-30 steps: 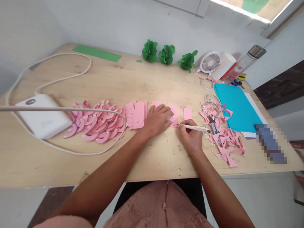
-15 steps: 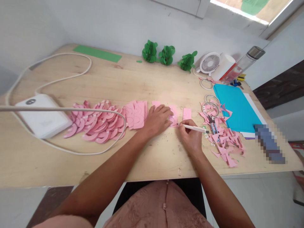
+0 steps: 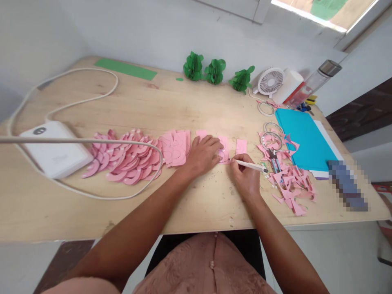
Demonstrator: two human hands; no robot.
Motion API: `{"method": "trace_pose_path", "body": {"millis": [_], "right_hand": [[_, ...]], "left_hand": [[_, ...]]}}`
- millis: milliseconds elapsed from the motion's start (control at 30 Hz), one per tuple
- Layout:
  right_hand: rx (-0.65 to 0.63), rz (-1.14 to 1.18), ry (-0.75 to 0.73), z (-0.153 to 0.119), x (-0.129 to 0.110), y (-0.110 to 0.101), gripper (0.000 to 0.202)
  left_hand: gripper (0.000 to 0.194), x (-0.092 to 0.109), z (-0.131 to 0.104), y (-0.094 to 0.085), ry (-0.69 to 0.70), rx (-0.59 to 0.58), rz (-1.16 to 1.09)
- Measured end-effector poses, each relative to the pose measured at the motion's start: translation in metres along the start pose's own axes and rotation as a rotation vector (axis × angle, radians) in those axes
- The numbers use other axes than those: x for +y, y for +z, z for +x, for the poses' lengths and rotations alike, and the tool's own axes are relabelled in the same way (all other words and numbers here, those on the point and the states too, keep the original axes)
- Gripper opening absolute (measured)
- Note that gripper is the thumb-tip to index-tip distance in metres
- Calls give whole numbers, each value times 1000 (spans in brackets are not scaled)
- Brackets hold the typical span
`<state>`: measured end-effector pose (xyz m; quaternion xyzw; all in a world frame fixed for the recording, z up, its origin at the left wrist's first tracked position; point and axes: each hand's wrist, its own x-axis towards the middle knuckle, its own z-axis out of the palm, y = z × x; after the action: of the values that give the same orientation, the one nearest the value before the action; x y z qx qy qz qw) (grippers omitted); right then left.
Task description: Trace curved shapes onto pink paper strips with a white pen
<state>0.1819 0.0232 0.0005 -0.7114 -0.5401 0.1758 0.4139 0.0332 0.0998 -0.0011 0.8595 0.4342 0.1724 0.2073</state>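
My left hand (image 3: 204, 154) lies flat with its fingers stretched over a pink paper piece (image 3: 224, 145) that carries drawn curved outlines. My right hand (image 3: 246, 175) is closed round a white pen (image 3: 249, 165), whose tip end is beside the right edge of that paper. Just beyond my right hand lies a small pink paper strip (image 3: 241, 146). To the left of my left hand are pink rectangles with drawn curves (image 3: 177, 149), overlapping a heap of cut pink curved pieces (image 3: 130, 157). Part of the paper is hidden under my left fingers.
A white power bank (image 3: 56, 151) with a looping cable sits at left. On the right are scissors (image 3: 275, 160), pink scraps (image 3: 294, 188), tape rolls (image 3: 266, 108) and a turquoise folder (image 3: 306, 139). Green paper shapes (image 3: 215, 72), a small fan (image 3: 270, 81) and a bottle (image 3: 315, 83) stand behind.
The pen's rear end has dipped and shifted slightly left in my right hand. My left hand and the papers look the same.
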Motion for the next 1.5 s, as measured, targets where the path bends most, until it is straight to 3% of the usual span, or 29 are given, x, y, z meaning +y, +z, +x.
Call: {"method": "trace_pose_path", "body": {"millis": [1500], "right_hand": [[-34,-17,-8,-2,-3,-1,15]], "left_hand": [[26,1,0,-1,-3,-5,-9]]}}
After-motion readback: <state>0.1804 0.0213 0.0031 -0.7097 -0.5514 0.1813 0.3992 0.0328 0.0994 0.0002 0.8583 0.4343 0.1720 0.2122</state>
